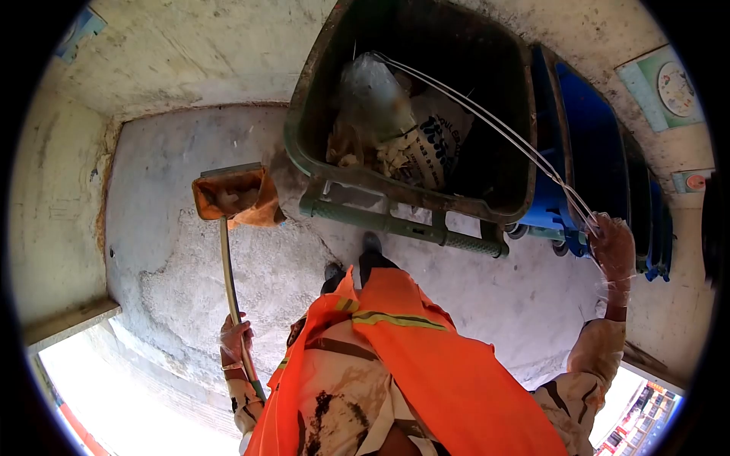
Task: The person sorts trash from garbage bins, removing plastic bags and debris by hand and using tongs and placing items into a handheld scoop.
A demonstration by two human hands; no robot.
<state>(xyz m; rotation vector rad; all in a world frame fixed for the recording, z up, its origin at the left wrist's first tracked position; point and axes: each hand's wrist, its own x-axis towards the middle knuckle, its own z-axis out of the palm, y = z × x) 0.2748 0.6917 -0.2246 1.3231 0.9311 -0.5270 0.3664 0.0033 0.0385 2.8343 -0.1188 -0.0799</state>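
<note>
My left hand (234, 340) is closed round the long handle of an orange dustpan (268, 196), with whitish scraps in its pan above the floor at left. My right hand (612, 249), in a clear plastic glove, is closed on the end of long metal tongs (511, 131). They reach across the open green wheelie bin (411, 194), and their far ends meet the top of a translucent plastic bag (372, 95). Whether they pinch it I cannot tell. Below the bag in the bin lie pale scraps and a printed white sack (441, 140).
Blue bins (589, 129) and darker ones stand in a row right of the green bin, close to the wall. The green bin's handle bar (403, 224) faces me. Concrete floor (175, 251) lies at left, bounded by a stained wall (57, 190).
</note>
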